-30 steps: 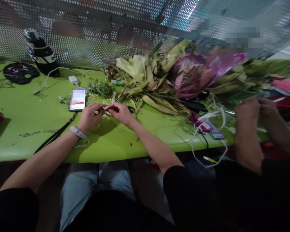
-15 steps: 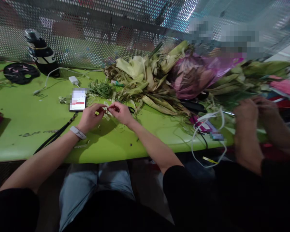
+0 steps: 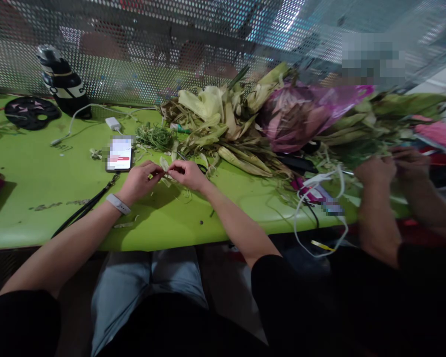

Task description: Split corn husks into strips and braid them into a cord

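My left hand [image 3: 139, 181], with a pale band on its wrist, is closed in a pinch over the green table [image 3: 78, 225]. Opposite it, my right hand [image 3: 190, 174] pinches too, and the fingertips of both almost meet. Whatever lies between them is too small to make out. Pale husk scraps [image 3: 165, 163] show just behind the fingertips. A phone [image 3: 119, 152] with a lit screen lies beyond my left hand. Behind my hands sits a tangle of green strands [image 3: 154, 137], next to a heap of corn husks [image 3: 223, 111].
A dark bottle [image 3: 65, 84] and a black openwork piece [image 3: 32, 113] stand at the back left. A pink plastic bag [image 3: 293, 116] rests among the husks. White cable [image 3: 296, 233] loops over the front edge at right, near a co-worker's hands [image 3: 377, 171]. Perforated metal [image 3: 152, 54] closes the back.
My fingertips have drawn slightly closer together, and my right hand has shifted a little. At right, the co-worker's hands have moved slightly.
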{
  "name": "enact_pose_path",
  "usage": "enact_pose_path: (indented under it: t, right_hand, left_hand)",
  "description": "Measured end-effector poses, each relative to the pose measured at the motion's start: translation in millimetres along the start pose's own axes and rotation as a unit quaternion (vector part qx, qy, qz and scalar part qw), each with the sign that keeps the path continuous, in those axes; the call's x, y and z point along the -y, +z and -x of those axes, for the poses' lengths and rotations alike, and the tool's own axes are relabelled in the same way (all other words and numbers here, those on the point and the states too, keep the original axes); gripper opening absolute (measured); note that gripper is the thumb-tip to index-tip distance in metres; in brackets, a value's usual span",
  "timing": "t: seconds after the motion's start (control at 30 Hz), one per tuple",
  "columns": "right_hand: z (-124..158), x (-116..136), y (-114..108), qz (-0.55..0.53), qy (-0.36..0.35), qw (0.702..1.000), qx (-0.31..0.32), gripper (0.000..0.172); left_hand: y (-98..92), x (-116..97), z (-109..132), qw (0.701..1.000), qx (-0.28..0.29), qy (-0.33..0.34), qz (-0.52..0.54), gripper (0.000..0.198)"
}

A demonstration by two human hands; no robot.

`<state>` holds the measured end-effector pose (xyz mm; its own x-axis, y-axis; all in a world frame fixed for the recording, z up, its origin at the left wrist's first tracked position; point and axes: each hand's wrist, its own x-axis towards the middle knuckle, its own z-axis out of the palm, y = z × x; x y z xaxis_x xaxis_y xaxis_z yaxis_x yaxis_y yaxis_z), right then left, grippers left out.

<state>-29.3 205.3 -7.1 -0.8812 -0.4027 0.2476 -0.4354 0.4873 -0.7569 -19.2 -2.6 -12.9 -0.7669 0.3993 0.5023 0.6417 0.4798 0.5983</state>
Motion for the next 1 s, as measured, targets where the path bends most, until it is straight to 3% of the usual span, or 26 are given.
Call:
enact_pose_path:
  t: [0.17, 0.3, 0.4, 0.47, 0.57, 0.67, 0.8, 1.0]
  right_hand:
    - [1.7, 0.9, -4.8, -0.002, -0.027, 1.000, 0.007, 0.021]
    - [1.3, 0.7, -9.2, -0.031, -0.036, 0.999, 0.022, 0.018]
    - [-0.8, -2.6, -10.7, -0.060, -0.025, 0.997, 0.043, 0.020]
    - [-2.6, -5.9, -10.8, -0.076, -0.016, 0.996, 0.048, 0.022]
    - [-4.5, -9.5, -10.1, -0.085, -0.002, 0.995, 0.050, 0.025]
    - [-5.1, -10.4, -8.6, -0.093, 0.006, 0.994, 0.053, 0.024]
    - [-5.2, -9.9, -6.4, -0.096, 0.003, 0.994, 0.047, 0.028]
    - [-4.9, -8.4, -7.1, -0.069, -0.011, 0.997, 0.030, 0.026]
  left_hand:
    - [-2.6, 2.9, -2.9, 0.987, -0.006, -0.125, 0.098, 0.015]
    - [-3.1, 6.1, -4.0, 0.931, 0.046, -0.249, 0.262, 0.032]
    - [-1.5, 6.7, -4.6, 0.898, 0.062, -0.279, 0.334, 0.039]
    - [-0.5, 6.7, -5.1, 0.907, 0.037, -0.263, 0.328, 0.039]
    - [-0.9, 6.3, -6.0, 0.949, -0.011, -0.202, 0.241, 0.033]
    - [-3.2, 4.2, -6.5, 0.980, 0.009, -0.139, 0.143, 0.024]
    - [-5.9, -0.4, -5.4, 0.992, 0.041, -0.089, 0.085, 0.020]
    - [-5.5, 0.1, -5.0, 0.996, 0.046, -0.051, 0.060, 0.022]
